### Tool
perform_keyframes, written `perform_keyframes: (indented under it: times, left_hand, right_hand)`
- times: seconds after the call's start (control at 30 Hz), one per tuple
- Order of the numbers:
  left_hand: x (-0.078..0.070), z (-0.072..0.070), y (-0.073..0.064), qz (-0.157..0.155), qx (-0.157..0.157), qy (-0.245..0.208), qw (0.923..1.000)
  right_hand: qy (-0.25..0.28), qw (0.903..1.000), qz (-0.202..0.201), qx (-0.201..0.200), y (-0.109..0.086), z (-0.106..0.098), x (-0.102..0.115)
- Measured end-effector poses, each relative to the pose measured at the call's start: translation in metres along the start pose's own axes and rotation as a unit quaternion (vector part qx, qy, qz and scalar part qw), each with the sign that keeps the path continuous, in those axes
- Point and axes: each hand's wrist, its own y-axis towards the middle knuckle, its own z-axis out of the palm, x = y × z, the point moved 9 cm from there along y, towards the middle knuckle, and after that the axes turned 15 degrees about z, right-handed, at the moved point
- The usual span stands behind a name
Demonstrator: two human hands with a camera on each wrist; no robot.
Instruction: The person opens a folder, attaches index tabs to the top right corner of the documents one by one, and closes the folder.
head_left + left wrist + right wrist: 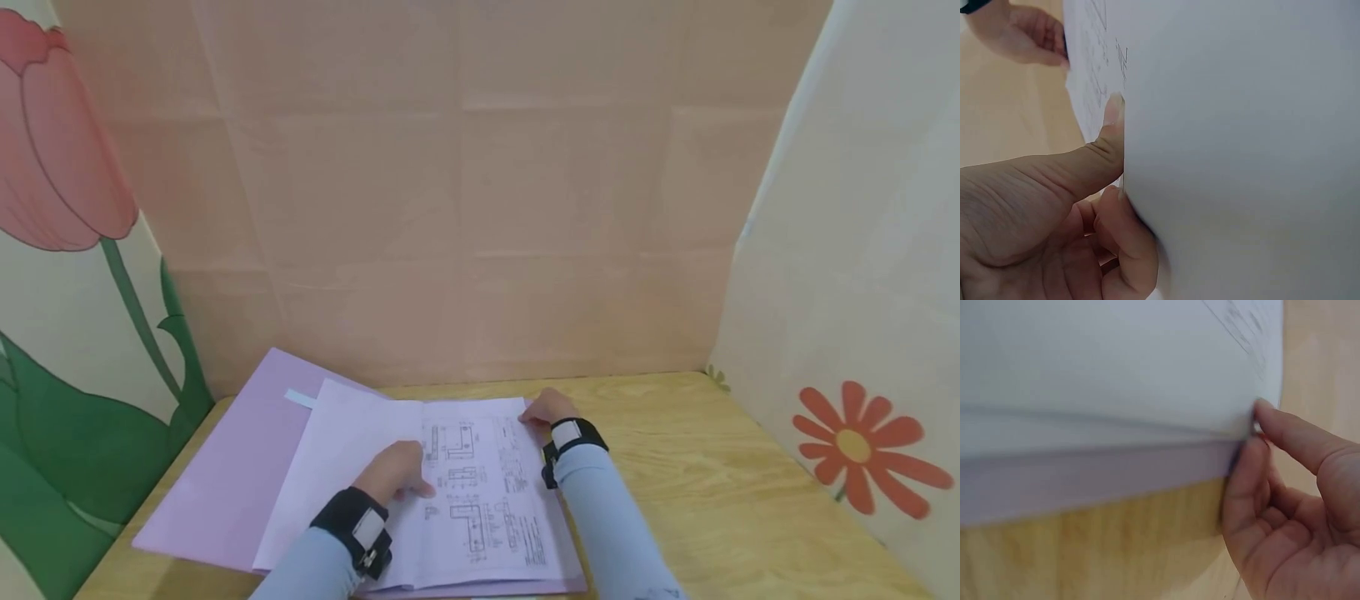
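Observation:
A lilac folder [217, 467] lies opened out on the table, with white paper on it. The right part of the paper is a printed sheet of technical drawings [491, 467]; the left part is a blank white page [345, 450]. My left hand [393, 473] is over the fold between them, and in the left wrist view its thumb [1107, 147] and curled index finger pinch the paper's folded edge. At the far right corner my right hand [551, 407] pinches the drawing sheet between thumb and fingers [1249, 481], with the folder's lilac edge [1097, 475] just beside it.
The wooden table [675, 483] extends right of the folder. A tan cloth backdrop [465, 192] closes off the back; side panels carry a printed tulip [67, 142] and a red flower [855, 446]. A pale blue label [300, 398] is on the folder.

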Motion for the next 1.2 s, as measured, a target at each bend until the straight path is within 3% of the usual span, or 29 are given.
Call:
perform_keyframes:
  times: [0.2,0.37,0.5,0.77,1.2]
  left_hand:
    - [0.0009,0.0019,0.0006,-0.006,0.002,-0.001,1.0]
    - [0.0018,0.0024,0.0,-0.01,-0.002,-0.004,0.9999]
    - [0.0016,0.0022,-0.0006,-0.008,-0.002,-0.004,1.0]
    - [0.0008,-0.002,0.0013,-0.002,-0.004,0.0,1.0]
    - [0.0015,-0.0004,0.0014,-0.003,-0.003,-0.005,1.0]
  right_hand:
    - [0.019,0.9998,0.0,0.002,0.0,-0.0011,-0.0036]
    - [0.001,0.9993,-0.024,-0.03,0.0003,0.0004,0.0006]
    - [-0.011,0.9991,-0.033,-0.024,0.0022,0.0011,0.0017]
    - [0.042,0.9987,0.002,0.029,0.0048,-0.0036,-0.0031]
    - [0.057,0.9981,0.02,0.015,0.0022,-0.0011,-0.0026]
